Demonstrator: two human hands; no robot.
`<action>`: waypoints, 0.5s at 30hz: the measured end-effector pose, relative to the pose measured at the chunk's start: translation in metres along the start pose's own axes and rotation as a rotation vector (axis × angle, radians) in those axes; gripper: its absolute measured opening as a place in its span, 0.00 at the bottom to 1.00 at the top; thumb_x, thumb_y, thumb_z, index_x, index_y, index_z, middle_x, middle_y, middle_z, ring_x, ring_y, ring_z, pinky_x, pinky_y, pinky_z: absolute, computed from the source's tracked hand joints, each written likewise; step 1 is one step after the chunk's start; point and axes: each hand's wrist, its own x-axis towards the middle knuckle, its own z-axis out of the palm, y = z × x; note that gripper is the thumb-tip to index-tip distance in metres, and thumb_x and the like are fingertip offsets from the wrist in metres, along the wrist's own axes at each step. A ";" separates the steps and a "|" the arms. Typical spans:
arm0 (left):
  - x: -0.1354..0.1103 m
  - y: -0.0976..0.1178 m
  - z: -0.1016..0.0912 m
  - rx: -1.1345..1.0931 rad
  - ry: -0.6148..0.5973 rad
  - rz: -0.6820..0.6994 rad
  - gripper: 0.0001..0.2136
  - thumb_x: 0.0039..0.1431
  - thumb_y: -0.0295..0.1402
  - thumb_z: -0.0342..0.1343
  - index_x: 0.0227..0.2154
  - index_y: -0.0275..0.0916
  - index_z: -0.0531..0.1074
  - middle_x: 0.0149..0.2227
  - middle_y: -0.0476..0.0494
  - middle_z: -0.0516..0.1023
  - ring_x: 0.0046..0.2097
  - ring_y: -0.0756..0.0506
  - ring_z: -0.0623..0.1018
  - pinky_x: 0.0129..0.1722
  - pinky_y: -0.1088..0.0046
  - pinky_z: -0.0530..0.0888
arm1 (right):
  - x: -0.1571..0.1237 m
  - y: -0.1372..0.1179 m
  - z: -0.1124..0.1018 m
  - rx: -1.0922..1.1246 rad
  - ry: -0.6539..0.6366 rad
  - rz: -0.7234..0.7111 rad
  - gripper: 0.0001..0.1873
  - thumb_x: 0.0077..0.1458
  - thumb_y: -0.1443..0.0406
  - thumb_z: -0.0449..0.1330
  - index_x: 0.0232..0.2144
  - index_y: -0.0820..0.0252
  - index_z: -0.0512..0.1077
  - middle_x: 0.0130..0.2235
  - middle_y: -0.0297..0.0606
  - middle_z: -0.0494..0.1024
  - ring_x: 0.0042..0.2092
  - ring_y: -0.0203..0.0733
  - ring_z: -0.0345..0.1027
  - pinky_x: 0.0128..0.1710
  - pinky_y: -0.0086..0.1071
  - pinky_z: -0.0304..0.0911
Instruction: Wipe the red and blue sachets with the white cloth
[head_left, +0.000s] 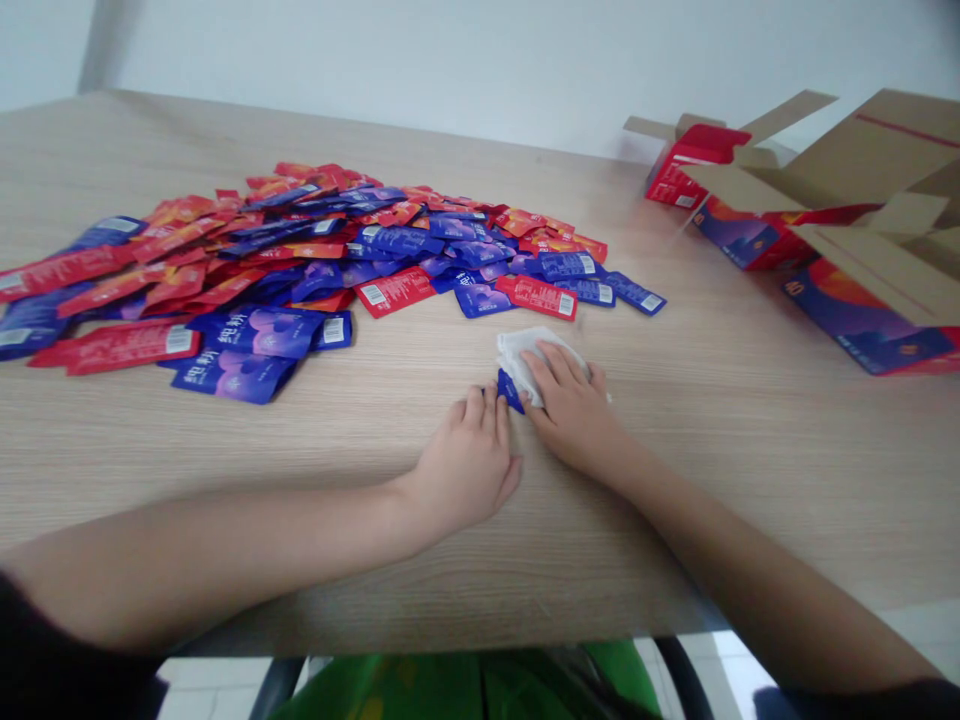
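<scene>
A blue sachet (510,391) lies flat on the table before me, mostly covered by my hands and a white wipe. My left hand (474,455) presses its closed fingers onto the sachet's left end. Over the right part of it, my right hand (568,405) grips the crumpled white wipe (519,349), its fingers bent across the top. The two hands are close together but apart, with a bit of the blue wrapper showing between them.
A wide heap of red and blue sachets (397,240) spreads across the left and middle of the wooden table (360,590). At the right stand open cardboard boxes: a small red one (686,165), a blue-red one (739,232) and a larger one (874,315) with raised flaps.
</scene>
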 end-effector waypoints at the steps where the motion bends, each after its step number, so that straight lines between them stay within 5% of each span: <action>1: 0.000 0.000 0.001 0.005 -0.001 0.000 0.30 0.65 0.39 0.42 0.59 0.14 0.61 0.59 0.16 0.65 0.59 0.26 0.68 0.51 0.54 0.69 | 0.002 0.005 0.001 -0.007 0.007 0.041 0.27 0.65 0.57 0.43 0.63 0.60 0.58 0.67 0.49 0.58 0.66 0.52 0.48 0.60 0.55 0.47; 5: 0.000 0.000 0.001 0.012 -0.004 0.002 0.30 0.65 0.39 0.42 0.59 0.14 0.61 0.59 0.16 0.65 0.59 0.26 0.68 0.51 0.54 0.69 | 0.004 0.008 0.005 -0.039 0.044 0.137 0.28 0.65 0.57 0.42 0.63 0.62 0.58 0.66 0.53 0.58 0.66 0.55 0.49 0.58 0.58 0.48; 11: 0.001 -0.001 -0.004 0.000 -0.027 0.019 0.25 0.65 0.38 0.42 0.52 0.19 0.70 0.55 0.19 0.71 0.58 0.28 0.68 0.51 0.54 0.68 | -0.007 -0.022 0.000 0.000 -0.006 -0.095 0.27 0.64 0.59 0.43 0.63 0.61 0.58 0.67 0.50 0.57 0.67 0.52 0.45 0.61 0.55 0.43; 15: 0.000 -0.001 -0.003 -0.002 -0.013 0.003 0.28 0.65 0.39 0.42 0.57 0.16 0.64 0.58 0.17 0.67 0.58 0.28 0.68 0.51 0.55 0.68 | -0.005 -0.011 -0.003 0.019 -0.022 -0.065 0.27 0.65 0.59 0.42 0.63 0.59 0.57 0.67 0.47 0.57 0.67 0.51 0.46 0.60 0.55 0.44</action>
